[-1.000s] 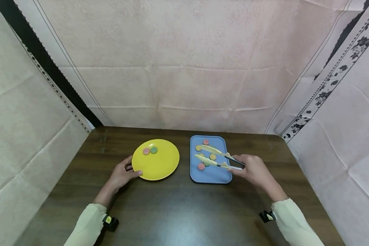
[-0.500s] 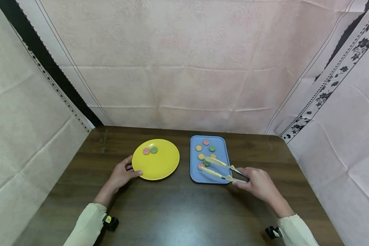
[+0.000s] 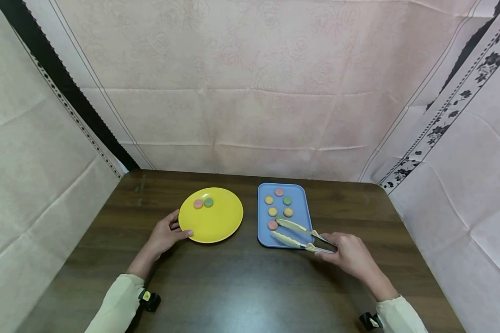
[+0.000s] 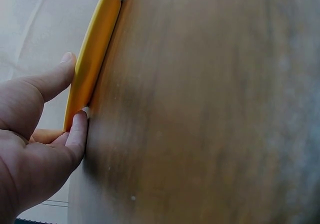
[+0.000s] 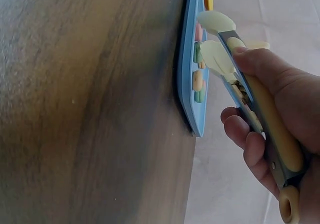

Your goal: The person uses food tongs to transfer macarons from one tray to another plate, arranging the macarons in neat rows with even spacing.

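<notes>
Right hand (image 3: 350, 254): my thumb and fingers are round the tongs (image 3: 292, 225), and the tips stand apart.
Left hand (image 3: 166, 237): pinching the yellow plate (image 3: 216, 222) by its edge, thumb on the rim, fingers below.
Nearest pink macaron (image 3: 272, 225): right by the tong tips, ahead and left of my right hand, in the blue tray (image 3: 298, 206); I can't tell whether either tip touches it.
Plated pair (image 3: 203, 203): one pink, one green, beyond my left hand, toward the plate's far side.
Slip risk: squeeze off-centre and that round edge could skid away, I reckon.
Crowding risk: a green macaron (image 3: 279, 217) sits just beside the upper tip; closing crooked could nudge it.
Plate risk: a tug from my left hand might slide the pair.
Tongs' make: cream scalloped tips, metal shafts, tan grip with an end ring by my palm.
Dishes: glossy round plate; smooth tray, rounded corners, raised lip.
Tabletop (image 3: 241, 277): brown wood grain, shiny between my hands.
</notes>
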Action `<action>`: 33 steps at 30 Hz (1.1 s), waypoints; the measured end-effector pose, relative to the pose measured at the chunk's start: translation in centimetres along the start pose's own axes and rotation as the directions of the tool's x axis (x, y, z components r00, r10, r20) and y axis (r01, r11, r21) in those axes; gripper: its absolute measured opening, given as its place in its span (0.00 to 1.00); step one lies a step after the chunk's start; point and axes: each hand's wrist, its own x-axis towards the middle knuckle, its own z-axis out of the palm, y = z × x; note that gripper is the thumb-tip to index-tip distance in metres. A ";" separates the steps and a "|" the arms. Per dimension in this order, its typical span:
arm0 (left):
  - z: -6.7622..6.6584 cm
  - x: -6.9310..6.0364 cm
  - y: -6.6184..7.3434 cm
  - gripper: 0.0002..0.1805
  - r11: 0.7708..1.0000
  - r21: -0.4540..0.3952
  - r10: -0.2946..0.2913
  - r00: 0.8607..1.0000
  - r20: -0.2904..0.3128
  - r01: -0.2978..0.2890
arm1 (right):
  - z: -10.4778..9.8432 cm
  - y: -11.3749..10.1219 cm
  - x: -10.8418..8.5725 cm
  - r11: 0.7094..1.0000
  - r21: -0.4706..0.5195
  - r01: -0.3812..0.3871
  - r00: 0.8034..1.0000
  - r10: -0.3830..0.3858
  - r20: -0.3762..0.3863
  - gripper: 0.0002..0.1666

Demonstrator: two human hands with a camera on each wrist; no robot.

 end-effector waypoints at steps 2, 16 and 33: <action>0.0 0.0 0.0 0.52 1.000 -0.002 -0.001 1.000 0.002 0.001 | 0.1 0.0 0.0 1.000 -0.002 -0.004 1.000 0.004 0.007 0.25; 0.1 0.0 0.3 0.52 1.000 0.001 -0.007 1.000 -0.002 0.007 | 0.6 0.2 0.7 0.999 -0.006 -0.035 0.999 0.036 0.028 0.28; 0.1 -0.1 0.4 0.51 1.000 0.001 -0.016 1.000 -0.003 0.016 | 0.9 0.0 1.4 0.998 0.012 -0.062 0.996 0.061 0.064 0.29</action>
